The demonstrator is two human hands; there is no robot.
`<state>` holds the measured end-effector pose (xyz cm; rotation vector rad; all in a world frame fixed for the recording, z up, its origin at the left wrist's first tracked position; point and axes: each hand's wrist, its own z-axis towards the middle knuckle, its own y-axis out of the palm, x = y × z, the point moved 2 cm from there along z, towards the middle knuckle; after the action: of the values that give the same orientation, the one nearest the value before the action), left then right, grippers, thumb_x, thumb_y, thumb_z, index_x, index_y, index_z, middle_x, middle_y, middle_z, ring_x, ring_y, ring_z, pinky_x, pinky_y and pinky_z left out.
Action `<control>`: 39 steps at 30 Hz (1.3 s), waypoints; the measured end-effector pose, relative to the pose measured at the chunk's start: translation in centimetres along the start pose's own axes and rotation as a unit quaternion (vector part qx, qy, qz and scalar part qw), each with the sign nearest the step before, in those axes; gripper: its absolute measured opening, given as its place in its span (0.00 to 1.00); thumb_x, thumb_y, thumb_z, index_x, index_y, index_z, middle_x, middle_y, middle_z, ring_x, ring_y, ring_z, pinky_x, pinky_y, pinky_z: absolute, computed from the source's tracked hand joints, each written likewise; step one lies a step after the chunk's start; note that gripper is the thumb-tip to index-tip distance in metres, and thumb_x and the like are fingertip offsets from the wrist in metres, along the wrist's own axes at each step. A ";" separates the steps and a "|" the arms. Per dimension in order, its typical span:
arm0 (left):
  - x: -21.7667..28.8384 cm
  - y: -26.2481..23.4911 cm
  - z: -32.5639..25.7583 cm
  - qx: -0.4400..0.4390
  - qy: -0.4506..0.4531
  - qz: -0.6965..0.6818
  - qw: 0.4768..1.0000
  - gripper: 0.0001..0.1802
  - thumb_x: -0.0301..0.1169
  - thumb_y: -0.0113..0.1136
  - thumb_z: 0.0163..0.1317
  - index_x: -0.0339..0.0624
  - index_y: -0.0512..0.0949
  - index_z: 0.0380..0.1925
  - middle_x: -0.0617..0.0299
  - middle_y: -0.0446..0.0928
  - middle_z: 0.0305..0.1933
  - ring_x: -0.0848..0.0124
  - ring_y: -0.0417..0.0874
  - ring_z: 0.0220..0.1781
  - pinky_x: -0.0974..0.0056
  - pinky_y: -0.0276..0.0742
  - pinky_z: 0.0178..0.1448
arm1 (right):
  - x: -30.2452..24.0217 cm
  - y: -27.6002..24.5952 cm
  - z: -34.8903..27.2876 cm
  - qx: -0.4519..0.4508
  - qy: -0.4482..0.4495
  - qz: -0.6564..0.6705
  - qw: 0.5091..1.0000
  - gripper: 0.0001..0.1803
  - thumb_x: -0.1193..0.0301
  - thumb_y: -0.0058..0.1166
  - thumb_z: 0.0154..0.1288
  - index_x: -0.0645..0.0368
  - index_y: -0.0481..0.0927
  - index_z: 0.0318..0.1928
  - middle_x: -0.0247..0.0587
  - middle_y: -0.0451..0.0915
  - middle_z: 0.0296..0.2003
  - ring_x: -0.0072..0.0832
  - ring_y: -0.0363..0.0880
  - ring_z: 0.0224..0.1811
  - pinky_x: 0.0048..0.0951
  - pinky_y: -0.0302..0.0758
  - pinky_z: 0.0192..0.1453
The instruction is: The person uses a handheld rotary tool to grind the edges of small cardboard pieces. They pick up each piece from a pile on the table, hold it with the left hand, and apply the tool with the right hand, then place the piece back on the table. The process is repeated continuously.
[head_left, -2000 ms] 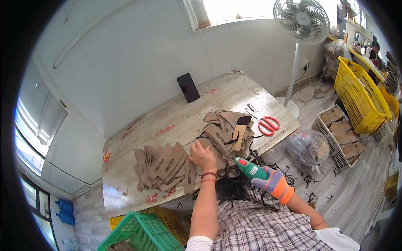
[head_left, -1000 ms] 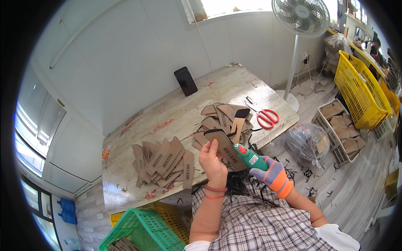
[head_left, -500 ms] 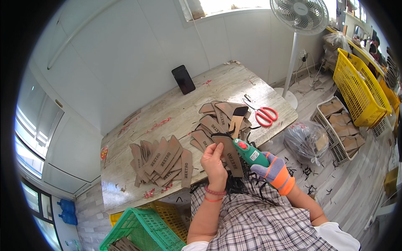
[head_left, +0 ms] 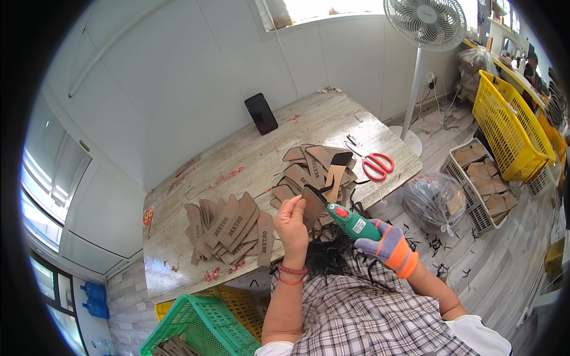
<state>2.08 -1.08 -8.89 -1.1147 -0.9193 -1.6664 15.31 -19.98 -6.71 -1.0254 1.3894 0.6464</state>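
In the head view, your bare left hand pinches the near edge of a brown piece between thumb and fingertips, holding it up just right of that hand and between both hands. Your gloved right hand wraps around a green tool, whose front end points left toward the piece; you cannot tell whether its tip touches it. Black scraps lie below and between your hands, over your checked apron. To the left of your left hand, a fanned pile of brown pieces lies on the table. Beyond your hands is a looser heap, with a tan strip with a black end on top. Red-handled scissors lie beyond your right hand, and a phone stands farther off, ahead of your left
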 end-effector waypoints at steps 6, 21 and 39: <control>2.0 0.8 -0.7 -0.048 0.037 0.050 0.997 0.06 0.23 0.58 0.62 0.28 0.79 0.35 0.67 0.72 0.27 0.79 0.69 0.30 0.74 0.65 0.36 | -0.1 -0.2 0.1 0.005 -0.002 0.012 1.000 0.29 0.58 0.70 0.53 0.62 0.76 0.50 0.32 0.79 0.24 0.13 0.73 0.22 0.19 0.72 0.27; 2.9 -0.8 3.7 -0.066 0.049 0.108 0.991 0.06 0.25 0.59 0.59 0.31 0.76 0.32 0.59 0.78 0.30 0.69 0.75 0.29 0.66 0.71 0.35 | 0.1 -0.9 0.1 0.042 0.012 0.078 0.996 0.28 0.60 0.69 0.53 0.64 0.76 0.50 0.30 0.79 0.27 0.13 0.74 0.23 0.18 0.71 0.26; 0.9 0.6 -2.2 -0.008 -0.284 -0.392 0.875 0.02 0.21 0.62 0.57 0.38 0.80 0.31 0.59 0.82 0.31 0.68 0.82 0.32 0.64 0.79 0.36 | 0.9 0.3 -1.1 0.018 0.027 0.030 0.999 0.30 0.61 0.70 0.53 0.64 0.74 0.53 0.29 0.79 0.30 0.12 0.73 0.24 0.16 0.70 0.27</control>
<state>1.87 -3.47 -8.70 -1.3748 -1.9377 -1.9890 14.59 -20.99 -7.54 -0.9835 1.4785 0.6391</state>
